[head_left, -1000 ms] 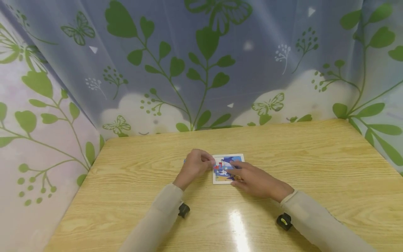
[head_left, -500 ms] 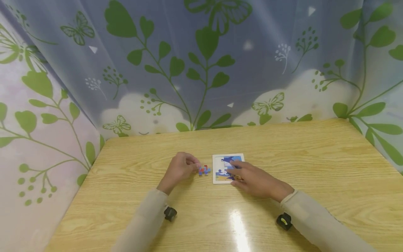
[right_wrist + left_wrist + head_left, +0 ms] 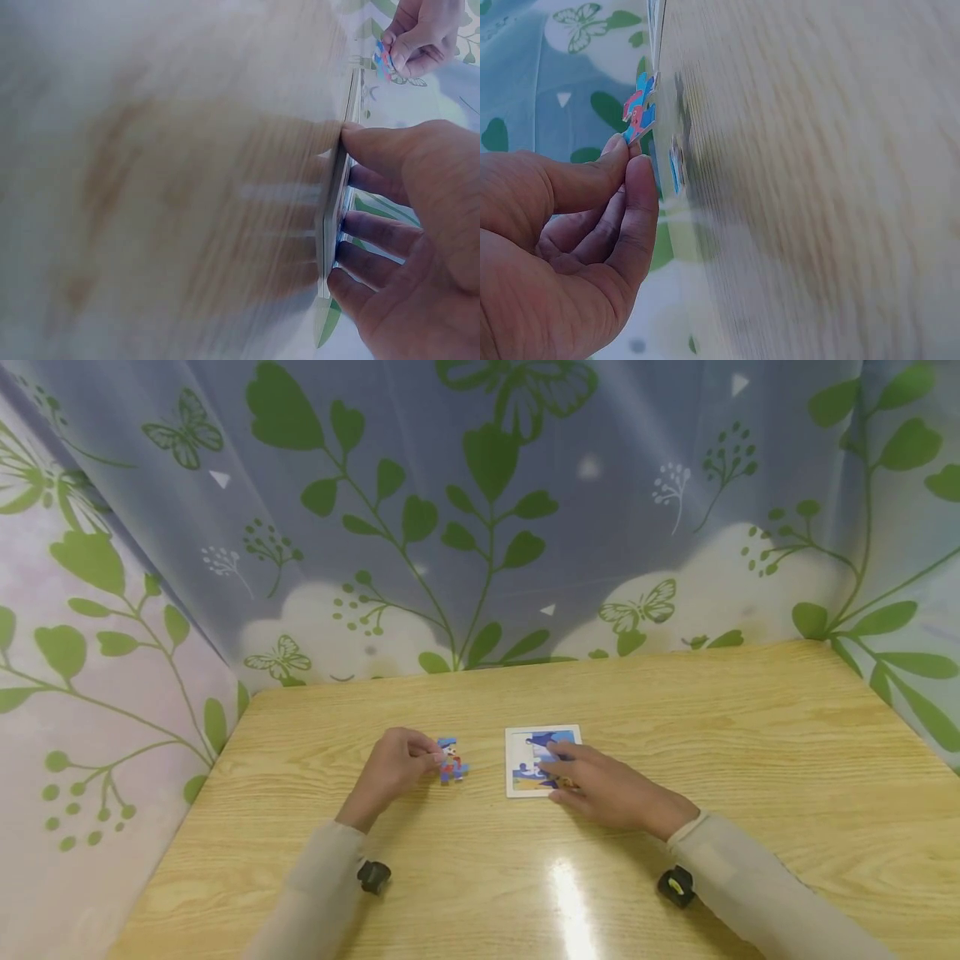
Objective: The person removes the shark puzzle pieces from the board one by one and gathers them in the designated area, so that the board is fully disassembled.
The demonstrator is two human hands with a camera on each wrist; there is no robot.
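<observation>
Jigsaw piece [image 3: 454,772], red and blue, is pinched between the thumb and fingertips of the left hand [image 3: 393,768], well apart from the puzzle tray [image 3: 507,768] and at its nine o'clock. The left forearm comes in from seven o'clock, the hand reaching toward two. The right forearm enters from four o'clock; the right hand [image 3: 611,785] lies with fingers spread over the tray, fingertips touching it and aimed at ten o'clock, thumb at the six o'clock edge.

In the left wrist view the held piece stands out past the fingertips, its long axis running from seven o'clock to one, its free end at one (seen overhead, it juts toward four). A second piece [image 3: 676,165] lies on the wooden table [image 3: 225,827] just below it; overhead, that one shows at twelve o'clock of the held piece.
</observation>
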